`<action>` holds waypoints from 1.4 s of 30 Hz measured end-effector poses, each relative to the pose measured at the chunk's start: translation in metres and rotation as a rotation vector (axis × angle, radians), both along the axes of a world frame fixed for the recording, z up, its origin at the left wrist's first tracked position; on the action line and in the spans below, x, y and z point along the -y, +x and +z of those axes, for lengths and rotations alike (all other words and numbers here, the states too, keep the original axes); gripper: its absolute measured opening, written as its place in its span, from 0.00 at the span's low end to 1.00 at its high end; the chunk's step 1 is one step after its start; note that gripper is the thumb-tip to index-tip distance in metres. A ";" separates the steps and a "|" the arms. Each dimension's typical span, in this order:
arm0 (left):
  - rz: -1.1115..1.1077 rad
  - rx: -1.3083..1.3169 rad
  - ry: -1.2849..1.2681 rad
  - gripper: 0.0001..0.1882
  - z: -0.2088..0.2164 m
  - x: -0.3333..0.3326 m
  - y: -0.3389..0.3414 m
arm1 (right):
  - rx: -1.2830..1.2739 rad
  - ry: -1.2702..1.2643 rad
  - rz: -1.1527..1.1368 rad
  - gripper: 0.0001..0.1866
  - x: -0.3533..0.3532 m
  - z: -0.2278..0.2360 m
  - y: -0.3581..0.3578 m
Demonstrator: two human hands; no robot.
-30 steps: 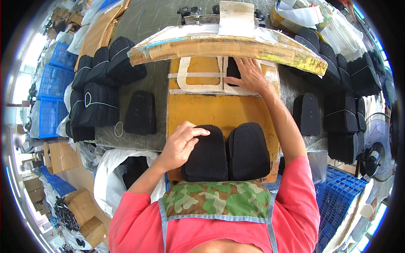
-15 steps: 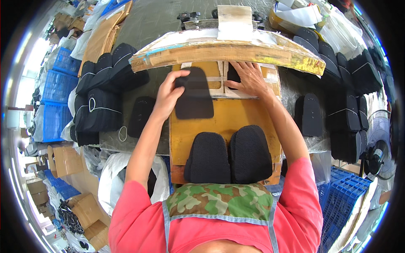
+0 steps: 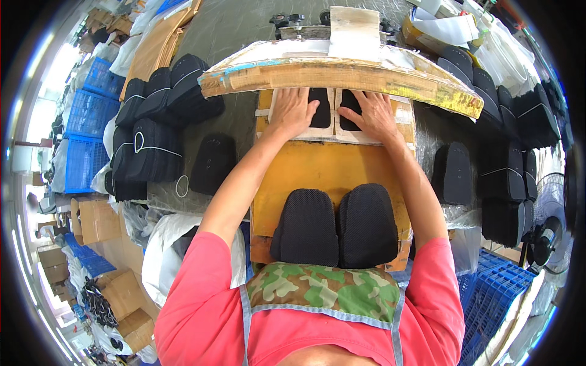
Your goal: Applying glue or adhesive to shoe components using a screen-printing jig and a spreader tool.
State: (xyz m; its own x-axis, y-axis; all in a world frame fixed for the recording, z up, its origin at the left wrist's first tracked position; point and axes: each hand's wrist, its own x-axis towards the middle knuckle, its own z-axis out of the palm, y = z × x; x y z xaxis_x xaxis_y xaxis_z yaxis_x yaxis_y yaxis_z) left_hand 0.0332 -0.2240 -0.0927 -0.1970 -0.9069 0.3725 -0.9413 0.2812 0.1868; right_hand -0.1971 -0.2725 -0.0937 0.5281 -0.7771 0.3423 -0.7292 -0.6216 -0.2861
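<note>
Both my hands lie on two black fabric pads with rounded ends, set side by side within pale raised borders on a yellow board (image 3: 329, 161). My left hand (image 3: 290, 114) presses flat over the left pad (image 3: 319, 110), its thumb toward the middle. On the right pad (image 3: 348, 110) rests my right hand (image 3: 374, 116), fingers stretched forward. A tilted wooden frame (image 3: 342, 78) overhangs my fingertips and hides the pads' far ends. Nearer me, two piles of similar pads, a left pile (image 3: 307, 226) and a right pile (image 3: 368, 222), stand at the board's near edge.
Tied bundles of black pads, a left bundle (image 3: 155, 152) and a right bundle (image 3: 502, 171), flank the board. Single-looking pads lie closer in, a left one (image 3: 213, 161) and a right one (image 3: 452, 172). A blue crate (image 3: 497, 283) and a fan (image 3: 549, 229) stand at right.
My left hand has carried its pad forward and right, and laid it beside the other one. It was pinching the pad and is now flat. My right hand stays on its pad.
</note>
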 end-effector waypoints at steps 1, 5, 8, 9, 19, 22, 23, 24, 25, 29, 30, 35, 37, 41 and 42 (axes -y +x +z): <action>0.004 0.002 -0.002 0.31 -0.001 -0.002 -0.002 | -0.020 -0.033 -0.016 0.36 0.000 0.001 -0.002; 0.034 0.016 0.121 0.32 -0.001 -0.009 -0.004 | 0.022 -0.015 0.023 0.38 0.002 -0.001 0.002; -0.002 -0.033 0.096 0.32 0.005 -0.006 -0.006 | 0.038 -0.054 0.024 0.37 0.002 -0.002 -0.002; -0.038 -0.056 0.063 0.32 0.007 -0.003 -0.003 | 0.038 -0.056 0.028 0.37 0.002 -0.001 -0.001; -0.046 -0.149 0.077 0.28 0.005 0.009 0.002 | 0.069 -0.011 0.016 0.30 0.003 -0.001 -0.001; -0.071 0.050 -0.057 0.25 0.003 0.006 0.001 | 0.084 -0.031 0.000 0.30 0.001 0.001 -0.001; -0.069 0.050 -0.059 0.25 0.003 0.006 0.001 | 0.093 -0.045 -0.015 0.29 0.001 0.001 -0.001; -0.064 0.017 0.009 0.24 0.002 0.004 0.002 | 0.093 -0.046 -0.013 0.29 -0.001 0.003 0.000; -0.059 -0.015 0.078 0.24 0.002 0.004 0.003 | 0.077 0.008 -0.032 0.29 -0.002 0.005 0.001; -0.035 -0.028 0.003 0.24 0.001 0.005 0.005 | 0.102 -0.042 -0.032 0.29 -0.003 0.005 0.003; -0.007 -0.039 0.108 0.24 0.003 0.006 0.003 | 0.099 -0.042 -0.036 0.29 -0.002 0.004 0.002; 0.008 -0.011 0.151 0.23 0.007 0.002 0.002 | 0.132 -0.081 -0.053 0.25 -0.003 0.002 0.000; 0.070 0.002 -0.020 0.21 0.005 -0.003 0.012 | 0.161 -0.053 -0.068 0.23 0.000 -0.001 0.000; 0.132 -0.426 -0.147 0.21 0.026 -0.028 0.048 | 0.185 0.034 -0.143 0.19 0.001 -0.003 -0.004; 0.186 -0.685 -0.170 0.21 0.033 -0.043 0.053 | 0.184 0.049 -0.140 0.19 -0.005 -0.005 -0.006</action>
